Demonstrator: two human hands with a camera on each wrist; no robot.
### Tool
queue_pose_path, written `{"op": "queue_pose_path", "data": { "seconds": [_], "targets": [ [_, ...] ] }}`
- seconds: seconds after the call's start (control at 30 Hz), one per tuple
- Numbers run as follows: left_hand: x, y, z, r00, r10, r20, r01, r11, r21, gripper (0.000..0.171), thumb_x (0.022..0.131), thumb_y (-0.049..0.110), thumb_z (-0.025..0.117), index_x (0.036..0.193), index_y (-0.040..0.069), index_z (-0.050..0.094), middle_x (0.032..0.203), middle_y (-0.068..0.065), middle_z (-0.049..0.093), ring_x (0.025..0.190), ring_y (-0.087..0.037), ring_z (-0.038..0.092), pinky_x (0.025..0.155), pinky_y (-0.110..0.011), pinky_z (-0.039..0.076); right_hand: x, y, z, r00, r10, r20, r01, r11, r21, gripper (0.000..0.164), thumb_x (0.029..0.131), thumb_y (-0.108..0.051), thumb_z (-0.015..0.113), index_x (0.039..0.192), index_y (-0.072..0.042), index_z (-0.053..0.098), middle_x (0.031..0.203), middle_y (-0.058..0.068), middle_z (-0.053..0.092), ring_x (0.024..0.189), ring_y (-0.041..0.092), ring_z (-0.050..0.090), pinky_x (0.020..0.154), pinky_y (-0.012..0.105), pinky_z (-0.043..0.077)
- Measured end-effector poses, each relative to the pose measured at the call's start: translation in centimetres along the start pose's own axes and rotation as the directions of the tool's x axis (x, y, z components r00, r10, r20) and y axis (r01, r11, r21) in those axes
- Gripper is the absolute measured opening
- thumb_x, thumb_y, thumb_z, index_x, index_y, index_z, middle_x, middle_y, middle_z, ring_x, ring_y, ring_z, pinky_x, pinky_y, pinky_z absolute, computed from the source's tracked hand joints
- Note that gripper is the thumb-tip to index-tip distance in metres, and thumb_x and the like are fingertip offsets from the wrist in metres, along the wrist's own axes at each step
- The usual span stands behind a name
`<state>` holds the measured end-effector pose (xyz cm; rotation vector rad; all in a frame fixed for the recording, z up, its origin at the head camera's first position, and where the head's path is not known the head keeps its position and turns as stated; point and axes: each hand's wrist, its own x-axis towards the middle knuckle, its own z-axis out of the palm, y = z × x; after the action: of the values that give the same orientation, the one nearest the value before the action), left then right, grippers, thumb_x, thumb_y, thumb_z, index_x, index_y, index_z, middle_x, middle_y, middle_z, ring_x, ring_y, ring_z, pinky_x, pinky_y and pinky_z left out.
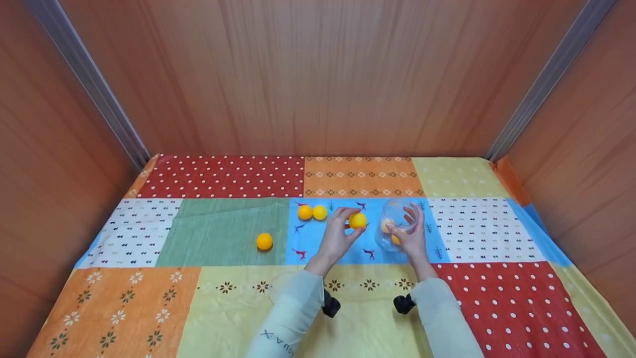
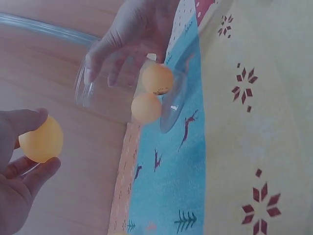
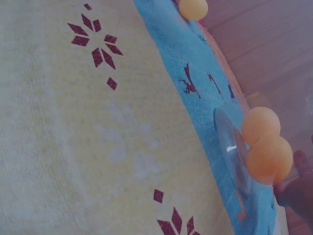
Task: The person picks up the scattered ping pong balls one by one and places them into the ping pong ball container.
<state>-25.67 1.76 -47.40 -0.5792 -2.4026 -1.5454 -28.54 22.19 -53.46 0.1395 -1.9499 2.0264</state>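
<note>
My left hand [image 1: 336, 238] pinches a yellow-orange ping-pong ball [image 1: 357, 220] between thumb and fingertips, raised above the cloth to the left of a clear cup [image 1: 385, 245]. Around that cup curl the thumb and fingers of my right hand [image 1: 413, 237]. It stands upright, its wide round base low over the blue patch. Two orange ping-pong balls lie inside near the bottom, one ball [image 2: 157, 78] resting against the other ball [image 2: 146, 108]. In the right wrist view, only part of the right hand [image 3: 297, 193] shows, beside the cup's balls.
Two more balls, one ball [image 1: 305, 213] beside another ball [image 1: 319, 213], sit on the blue patch left of my left hand. A single ball [image 1: 264, 241] lies on the green patch. Patchwork cloth [image 1: 223, 308] covers the table, with wood-grain panels [image 1: 318, 74] behind and at both sides.
</note>
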Motion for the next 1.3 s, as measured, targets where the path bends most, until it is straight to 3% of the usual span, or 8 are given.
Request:
{"op": "queue_pose_path", "data": {
  "seconds": [0.3,0.5,0.73,0.9,1.07,1.2,1.3],
  "targets": [
    [1.3,1.6,2.0,0.999,0.044,0.003,-0.044,0.999,-0.008,0.037,0.079,0.011,0.066,0.114,0.005,0.056,0.107,-0.005,0.051,0.096,-0.016,0.053,0.076,-0.019,0.047,0.0,0.1,0.1,1.000,-0.011,-0.013,0.011,0.999,-0.032,0.080,0.073,0.003,0.069,0.136,-0.004,0.020,0.134,0.025,0.026,0.123,0.042,0.021,0.098,0.055,0.021],
    [2.2,2.5,3.3,0.998,0.060,-0.004,-0.060,0.998,0.005,0.037,0.080,0.010,0.065,0.115,0.003,0.055,0.109,-0.006,0.051,0.098,-0.018,0.052,0.078,-0.023,0.047,0.0,-0.1,0.1,1.000,-0.018,-0.009,0.019,1.000,0.009,0.077,0.074,0.006,0.066,0.135,-0.003,0.019,0.133,0.023,0.027,0.123,0.042,0.020,0.098,0.055,0.020],
    [3.2,3.6,5.1,1.000,0.011,0.015,-0.011,0.998,0.061,0.039,0.081,0.013,0.064,0.117,0.004,0.054,0.112,-0.004,0.050,0.098,-0.015,0.052,0.082,-0.020,0.045,0.1,0.0,0.0,0.999,-0.035,0.009,0.035,0.999,-0.014,0.077,0.073,0.013,0.062,0.135,0.001,0.018,0.133,0.026,0.026,0.123,0.042,0.021,0.100,0.054,0.019],
    [3.6,4.1,6.1,1.000,-0.003,0.009,0.002,0.996,0.084,0.048,0.080,0.013,0.065,0.125,0.008,0.048,0.119,-0.006,0.045,0.104,-0.017,0.050,0.081,-0.016,0.044,0.0,-0.2,-0.1,1.000,0.006,0.005,-0.006,0.997,-0.072,0.078,0.075,0.010,0.063,0.136,-0.003,0.018,0.136,0.022,0.024,0.125,0.036,0.022,0.097,0.049,0.029],
    [3.4,3.9,6.3,1.000,-0.011,0.026,0.009,0.995,0.097,0.059,0.080,0.016,0.065,0.133,0.013,0.039,0.130,-0.006,0.036,0.114,-0.018,0.044,0.085,-0.017,0.042,-0.2,-0.1,0.0,1.000,-0.024,0.003,0.024,0.995,-0.101,0.078,0.073,0.011,0.064,0.135,-0.004,0.020,0.134,0.021,0.029,0.126,0.034,0.025,0.094,0.037,0.036],
    [3.1,3.3,5.8,1.000,0.021,0.020,-0.024,0.991,0.135,0.056,0.082,0.018,0.064,0.132,0.011,0.040,0.129,-0.007,0.039,0.115,-0.020,0.043,0.090,-0.024,0.040,0.0,0.2,0.0,0.993,-0.119,0.009,0.120,0.990,-0.071,0.076,0.072,0.014,0.063,0.133,0.004,0.020,0.130,0.029,0.029,0.122,0.043,0.024,0.099,0.048,0.025],
    [2.8,2.7,5.3,0.999,0.040,0.014,-0.042,0.986,0.164,0.052,0.083,0.020,0.062,0.130,0.009,0.042,0.127,-0.007,0.041,0.114,-0.020,0.044,0.092,-0.027,0.039,0.0,0.3,0.1,0.990,-0.139,0.007,0.139,0.990,-0.030,0.076,0.071,0.014,0.063,0.133,0.006,0.019,0.129,0.031,0.028,0.121,0.045,0.023,0.100,0.053,0.017]
  ]
}}
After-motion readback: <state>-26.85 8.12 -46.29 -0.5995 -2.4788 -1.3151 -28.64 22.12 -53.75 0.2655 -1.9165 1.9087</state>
